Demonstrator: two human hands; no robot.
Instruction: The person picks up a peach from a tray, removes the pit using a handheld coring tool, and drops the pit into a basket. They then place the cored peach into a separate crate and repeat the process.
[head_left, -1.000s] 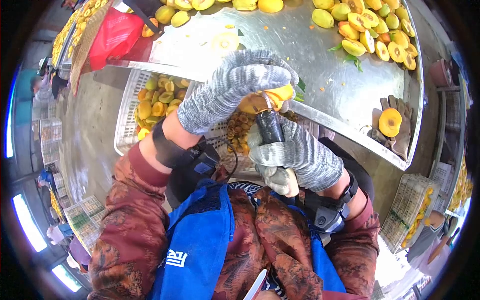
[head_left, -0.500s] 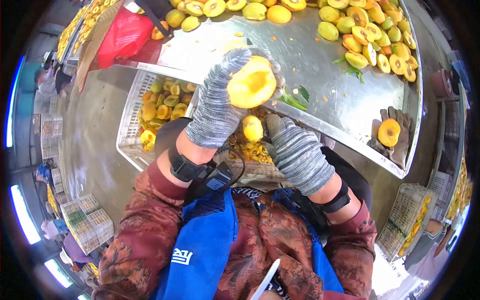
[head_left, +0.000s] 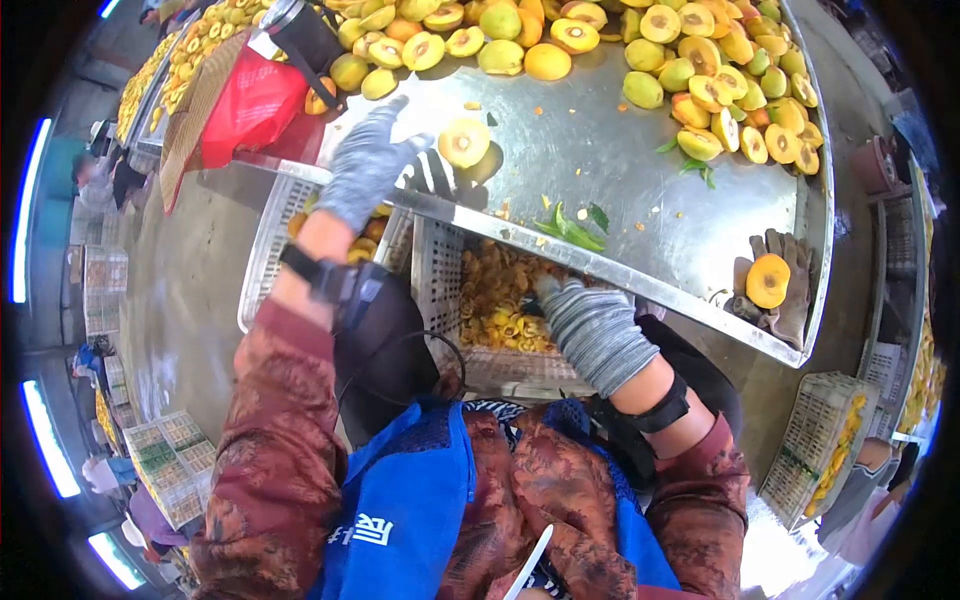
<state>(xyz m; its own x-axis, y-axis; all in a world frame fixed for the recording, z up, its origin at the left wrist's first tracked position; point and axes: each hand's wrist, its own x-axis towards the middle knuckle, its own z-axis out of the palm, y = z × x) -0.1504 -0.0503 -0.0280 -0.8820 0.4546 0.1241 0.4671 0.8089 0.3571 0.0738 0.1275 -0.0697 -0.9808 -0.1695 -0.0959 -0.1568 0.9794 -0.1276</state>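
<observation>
My left hand [head_left: 372, 165], in a grey knit glove, is open with fingers spread over the near left part of the metal table [head_left: 590, 125]. Just right of its fingertips is a yellow peach half [head_left: 464, 142], cut face up. My right hand [head_left: 592, 325], gloved alike, is low over a crate [head_left: 437, 285] of peels and scraps [head_left: 500, 322]. Its fingers are curled, with something dark by them that I cannot make out. Left of that crate, partly behind my left forearm, is another crate [head_left: 262, 255] with peach pieces.
Peach halves [head_left: 700, 85] are heaped along the table's far side. A dark glove [head_left: 792, 300] with a peach half [head_left: 768, 281] on it lies at the right corner. Green leaves [head_left: 572, 230] lie near the front edge. A red bag [head_left: 250, 105] is at left.
My left hand has moved up and left from the middle and opened. The peach half it held is off it, over the table. My right hand has dropped slightly toward the scraps.
</observation>
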